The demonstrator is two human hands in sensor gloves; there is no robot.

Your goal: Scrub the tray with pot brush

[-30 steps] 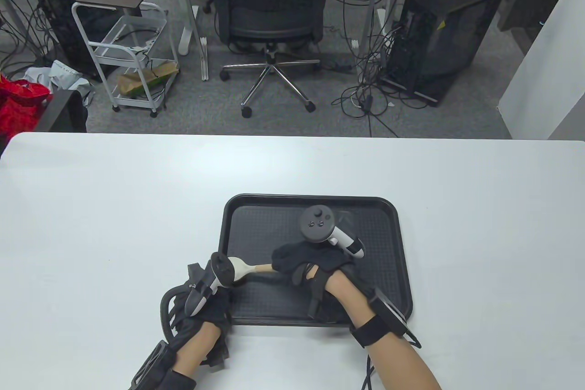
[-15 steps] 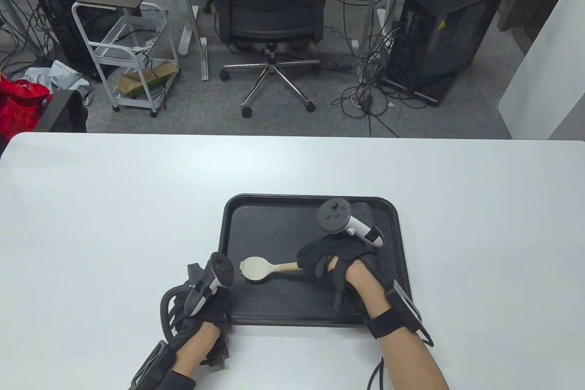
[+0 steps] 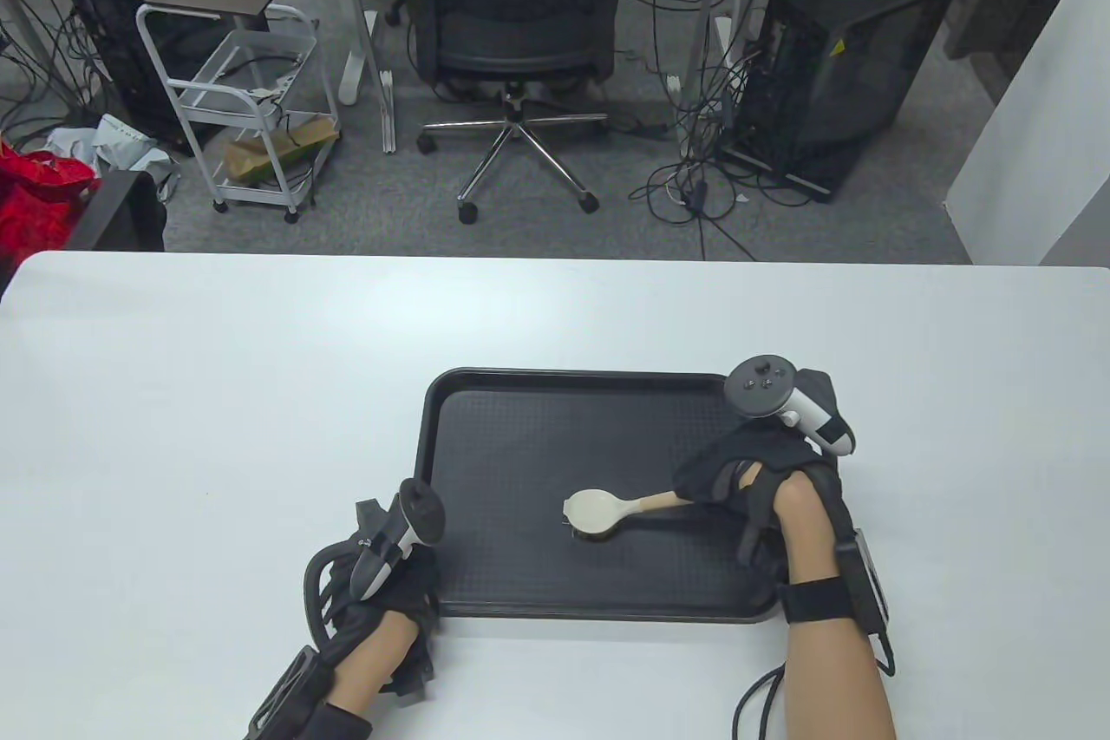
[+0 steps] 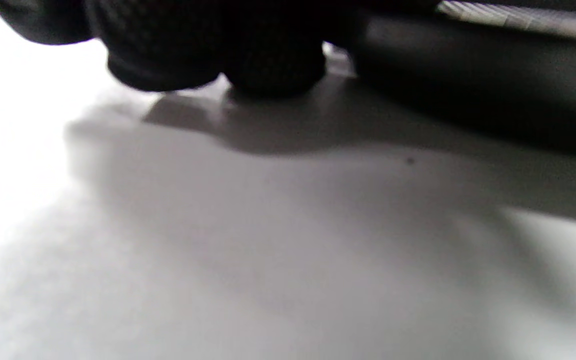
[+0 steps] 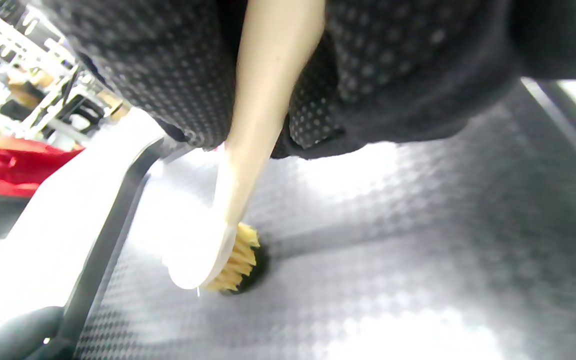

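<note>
A black textured tray lies on the white table near the front edge. My right hand grips the wooden handle of a pot brush over the tray's right side; the cream brush head presses its bristles on the tray floor near the middle. In the right wrist view the handle runs down from my gloved fingers to the yellow bristles on the tray. My left hand rests at the tray's front left corner. In the left wrist view its fingertips touch the table beside the tray's rim.
The white table spreads wide on both sides of the tray. Behind its far edge stand an office chair, a white cart and a computer tower on the floor.
My right hand has dragged the brush to the right across the tray, from its left edge to the middle. My left hand has stayed at the tray's corner.
</note>
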